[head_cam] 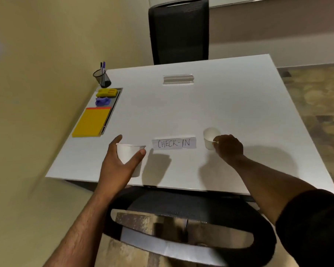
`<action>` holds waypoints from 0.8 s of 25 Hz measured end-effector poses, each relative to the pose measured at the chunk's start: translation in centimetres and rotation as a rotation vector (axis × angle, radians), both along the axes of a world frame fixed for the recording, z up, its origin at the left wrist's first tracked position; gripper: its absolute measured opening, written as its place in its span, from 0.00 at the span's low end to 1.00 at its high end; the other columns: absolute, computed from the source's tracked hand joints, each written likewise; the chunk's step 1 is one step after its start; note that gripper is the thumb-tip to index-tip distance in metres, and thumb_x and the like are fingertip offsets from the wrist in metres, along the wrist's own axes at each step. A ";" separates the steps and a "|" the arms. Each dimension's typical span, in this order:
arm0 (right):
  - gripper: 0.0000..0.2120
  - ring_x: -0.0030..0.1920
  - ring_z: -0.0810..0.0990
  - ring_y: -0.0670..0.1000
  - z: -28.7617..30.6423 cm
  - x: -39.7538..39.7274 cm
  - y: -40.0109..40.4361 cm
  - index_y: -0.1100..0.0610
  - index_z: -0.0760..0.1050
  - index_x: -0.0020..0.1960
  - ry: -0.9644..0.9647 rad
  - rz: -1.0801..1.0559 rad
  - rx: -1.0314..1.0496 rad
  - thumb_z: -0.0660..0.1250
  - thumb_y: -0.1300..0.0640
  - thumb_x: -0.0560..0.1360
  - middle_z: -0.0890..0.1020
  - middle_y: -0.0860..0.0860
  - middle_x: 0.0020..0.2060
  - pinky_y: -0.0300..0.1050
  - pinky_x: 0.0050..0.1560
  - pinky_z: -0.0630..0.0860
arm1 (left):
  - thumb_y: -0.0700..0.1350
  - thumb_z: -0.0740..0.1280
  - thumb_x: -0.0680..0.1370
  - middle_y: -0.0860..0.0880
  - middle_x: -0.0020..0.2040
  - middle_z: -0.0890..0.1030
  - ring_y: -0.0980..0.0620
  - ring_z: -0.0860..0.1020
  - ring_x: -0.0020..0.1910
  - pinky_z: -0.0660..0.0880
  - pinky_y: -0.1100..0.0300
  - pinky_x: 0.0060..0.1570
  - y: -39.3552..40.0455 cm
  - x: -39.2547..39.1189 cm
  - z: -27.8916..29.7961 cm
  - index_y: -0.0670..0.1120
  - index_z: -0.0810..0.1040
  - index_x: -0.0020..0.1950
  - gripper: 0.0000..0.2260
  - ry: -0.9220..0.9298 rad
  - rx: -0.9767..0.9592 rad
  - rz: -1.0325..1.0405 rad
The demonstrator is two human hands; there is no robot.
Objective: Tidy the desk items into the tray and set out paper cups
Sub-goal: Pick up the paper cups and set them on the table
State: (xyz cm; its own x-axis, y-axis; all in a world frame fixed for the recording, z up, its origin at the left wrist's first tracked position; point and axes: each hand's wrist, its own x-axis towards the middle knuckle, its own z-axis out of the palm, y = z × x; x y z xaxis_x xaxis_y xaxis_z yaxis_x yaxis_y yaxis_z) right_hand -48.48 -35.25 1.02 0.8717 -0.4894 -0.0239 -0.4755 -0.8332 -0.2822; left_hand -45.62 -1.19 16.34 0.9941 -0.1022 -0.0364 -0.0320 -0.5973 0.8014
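My left hand (117,166) is wrapped around a white paper cup (128,154), held upright near the table's front edge, left of a "CHECK-IN" sign (174,143). My right hand (228,148) pinches the rim of a second white paper cup (210,136), which stands on the white table (201,105) right of the sign. A grey tray (116,101) along the table's left edge holds a yellow stapler (106,92), a purple item (102,101) and a yellow notepad (92,122).
A black mesh pen holder (102,78) with pens stands at the far left corner. A clear sign stand (178,79) sits at the far middle. One black chair (179,29) is behind the table, another chair back (181,218) is right below me.
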 end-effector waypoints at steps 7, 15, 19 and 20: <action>0.31 0.57 0.78 0.63 -0.8 -0.8 -1.8 0.51 0.62 0.73 0.038 0.037 0.176 0.67 0.45 0.74 0.78 0.58 0.59 0.54 0.55 0.76 | 0.69 0.69 0.63 0.55 0.68 0.70 0.54 0.72 0.59 0.72 0.58 0.55 -1.2 -2.9 1.1 0.60 0.61 0.74 0.41 0.006 0.046 0.079; 0.25 0.63 0.76 0.58 1.8 -9.9 -2.1 0.57 0.70 0.68 -0.325 0.019 0.392 0.65 0.45 0.76 0.77 0.56 0.65 0.55 0.63 0.74 | 0.70 0.69 0.61 0.53 0.69 0.71 0.48 0.76 0.60 0.79 0.43 0.55 -5.1 -12.9 3.2 0.63 0.60 0.73 0.42 -0.043 -0.084 0.120; 0.18 0.59 0.78 0.53 5.5 -17.0 -3.8 0.53 0.76 0.62 -0.345 0.166 0.473 0.64 0.44 0.77 0.80 0.51 0.61 0.49 0.62 0.74 | 0.70 0.69 0.62 0.57 0.65 0.72 0.50 0.75 0.61 0.77 0.45 0.59 -11.0 -19.2 3.4 0.62 0.61 0.73 0.42 -0.076 -0.146 0.051; 0.17 0.58 0.78 0.50 6.4 -18.8 -4.2 0.52 0.77 0.61 -0.349 0.206 0.498 0.64 0.44 0.76 0.81 0.49 0.58 0.48 0.61 0.74 | 0.70 0.70 0.62 0.58 0.65 0.72 0.52 0.75 0.61 0.77 0.47 0.61 -12.9 -20.7 3.3 0.62 0.61 0.73 0.42 -0.082 -0.170 0.026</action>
State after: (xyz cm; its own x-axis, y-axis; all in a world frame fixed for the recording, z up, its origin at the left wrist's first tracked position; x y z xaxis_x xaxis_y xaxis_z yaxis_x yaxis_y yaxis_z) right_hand -67.33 -39.49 7.43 0.9444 -0.3140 0.0971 -0.1294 -0.6268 -0.7684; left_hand -66.32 -14.09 19.60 0.9954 -0.0741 0.0605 -0.0877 -0.4553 0.8860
